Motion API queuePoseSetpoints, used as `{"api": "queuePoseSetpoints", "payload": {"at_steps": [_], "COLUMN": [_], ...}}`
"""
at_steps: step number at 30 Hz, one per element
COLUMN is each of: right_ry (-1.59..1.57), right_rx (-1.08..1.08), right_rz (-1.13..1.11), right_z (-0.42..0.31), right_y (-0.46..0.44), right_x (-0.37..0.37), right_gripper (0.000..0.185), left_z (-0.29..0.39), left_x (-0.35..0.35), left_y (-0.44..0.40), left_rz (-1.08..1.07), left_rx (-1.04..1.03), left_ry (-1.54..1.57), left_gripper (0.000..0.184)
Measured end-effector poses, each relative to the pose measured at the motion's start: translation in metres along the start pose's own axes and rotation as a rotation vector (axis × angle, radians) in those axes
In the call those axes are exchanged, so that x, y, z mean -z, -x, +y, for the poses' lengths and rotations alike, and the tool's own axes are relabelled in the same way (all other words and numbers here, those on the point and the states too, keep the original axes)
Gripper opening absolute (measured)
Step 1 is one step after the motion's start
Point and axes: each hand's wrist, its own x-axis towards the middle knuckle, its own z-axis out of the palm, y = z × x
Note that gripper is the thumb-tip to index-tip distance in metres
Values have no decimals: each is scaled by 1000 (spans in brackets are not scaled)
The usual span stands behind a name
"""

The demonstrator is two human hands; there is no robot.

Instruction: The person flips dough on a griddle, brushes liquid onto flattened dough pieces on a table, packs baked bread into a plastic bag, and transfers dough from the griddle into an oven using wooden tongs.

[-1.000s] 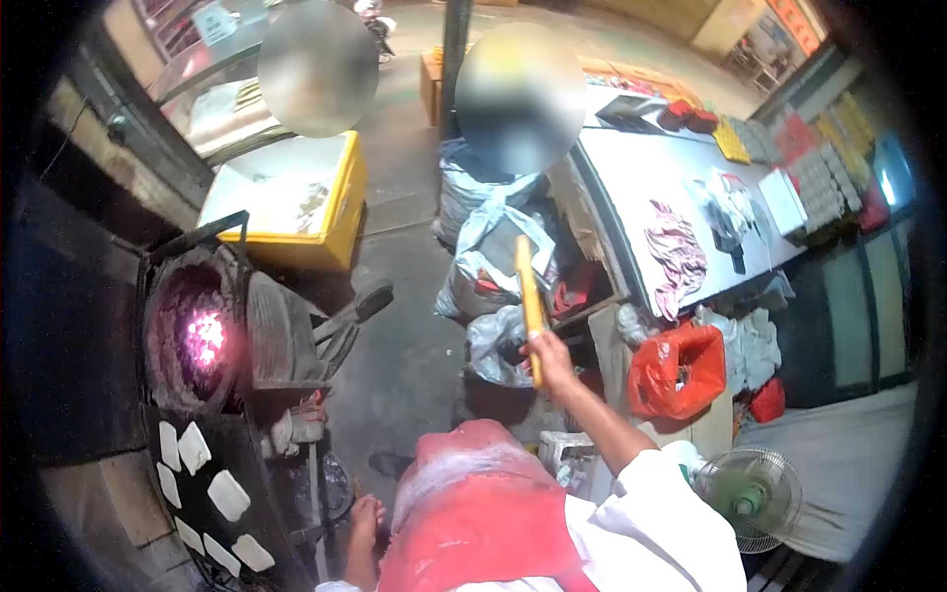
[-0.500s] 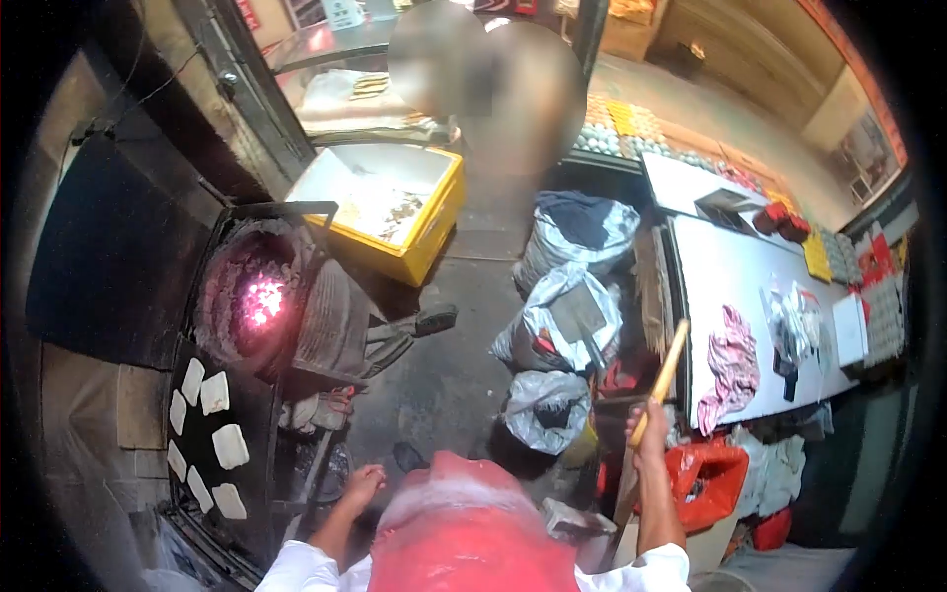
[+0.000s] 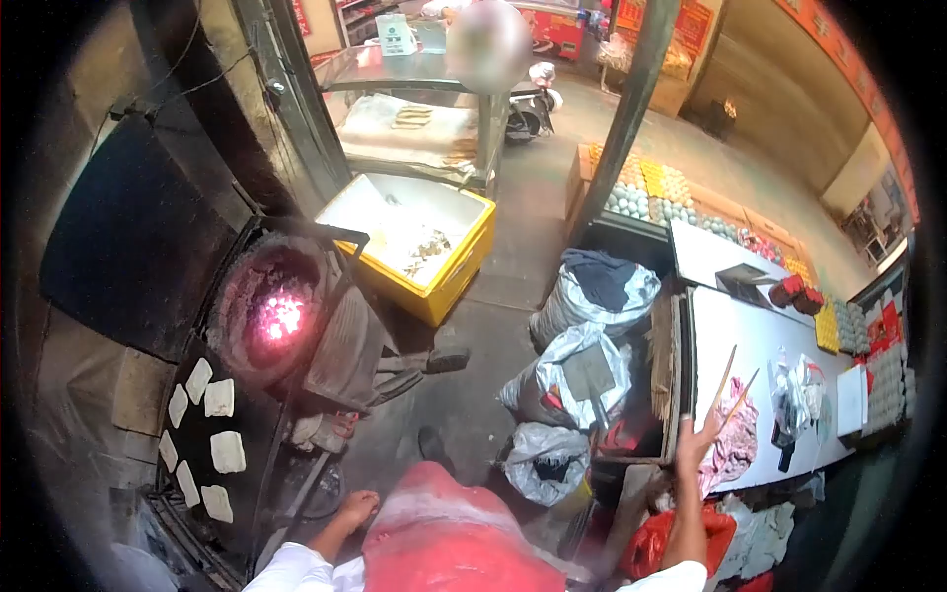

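1. The right hand (image 3: 695, 441) grips a pair of wooden tongs (image 3: 724, 375) low down, fingers wrapped around the near end; the two slim prongs stand apart, rising away from the fist. Whether they are joined inside the grip is hidden.

2. The tongs are over the near edge of the white desk (image 3: 720, 314), in front of a crumpled pink-and-white cloth (image 3: 738, 449) in this view. I cannot tell whether they touch it. A red bag (image 3: 646, 545) sits below, by the right forearm.

3. The left hand (image 3: 359, 507) is low beside the red apron (image 3: 459, 538), apart from the desk. Its fingers look curled in; nothing shows in it, but I cannot tell how tightly it is closed.

4. Handling, as a judgement: the tongs should be light and fairly stiff, with a little spring if joined. Dry wood should give decent friction; flour or grease would make it slicker. The slender tips are likeliest to snap under sideways load.

5. The best hold is probably the near end, where the hand already is, leaving both prongs free.

6. On the left, flat pale pieces (image 3: 228, 452) lie on a black plate (image 3: 202, 434) beside a glowing fire pit (image 3: 281, 318).
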Motion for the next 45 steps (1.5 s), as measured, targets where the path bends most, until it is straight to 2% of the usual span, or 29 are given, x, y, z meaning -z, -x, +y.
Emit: {"api": "queuePoseSetpoints", "payload": {"at_steps": [3,4,5,6,7,11,12,13,14,16,17,18,20,21,24,27,29,31,33,36,38,42,45], "right_ry": [-303,-221,-254,-247,-298,-358,-383,-394,-389,-407,-458,-461,-542,-541,-690,-789,-845,-856,-917,-990,-1072,-1067,-1085], "right_rx": [-56,50,-19,20,-23,26,32,156,145,199,225,175,211,329,293,348,399,427,476,488,395,324,258], "right_rz": [-321,-349,-531,-646,-774,-966,-964,-936,-950,-894,-866,-879,-847,-820,-876,-830,-731,-651,-563,-508,-480,-497,-581], "right_z": [-109,-132,-147,-145,-177,-263,-276,-277,-302,-358,-385,-402,-453,-473,-509,-561,-592,-639,-679,-730,-763,-797,-810], "right_y": [35,42,44,46,43,9,-4,-18,-30,-69,-84,-99,-119,-128,-151,-187,-230,-284,-344,-443,-501,-595,-632], "right_x": [-30,-44,-58,-88,-91,-125,-140,-162,-160,-171,-175,-187,-197,-203,-242,-257,-273,-270,-277,-307,-324,-379,-414], "right_gripper": [53,49,48,48,48,43,44,43,43,42,41,39,37,37,37,34,35,37,39,43,43,42,39], "left_z": [22,35,47,59,68,90,86,74,91,165,178,183,205,209,218,181,158,192,205,203,192,311,407], "left_x": [4,5,6,8,11,18,23,25,30,47,52,57,69,72,65,45,28,24,13,-19,-51,-73,-72], "left_y": [-14,-17,-22,-27,-37,-110,-147,-174,-169,-157,-164,-169,-172,-170,-181,-217,-253,-246,-258,-308,-355,-312,-280], "left_rz": [-4,-9,-9,-7,-7,-24,-3,15,5,6,2,-3,6,3,18,31,108,164,208,189,187,167,167], "left_rx": [-11,-22,-27,-16,-4,-55,-183,-296,-292,-82,-69,-89,-87,-75,-76,-179,-358,-323,-441,-339,-289,52,74], "left_ry": [48,90,101,136,172,234,109,-17,-12,249,254,282,321,320,383,488,357,336,229,293,328,602,689], "left_gripper": [25,24,24,23,21,23,24,25,25,29,29,29,30,30,30,31,32,33,43,38,36,33,34]}}
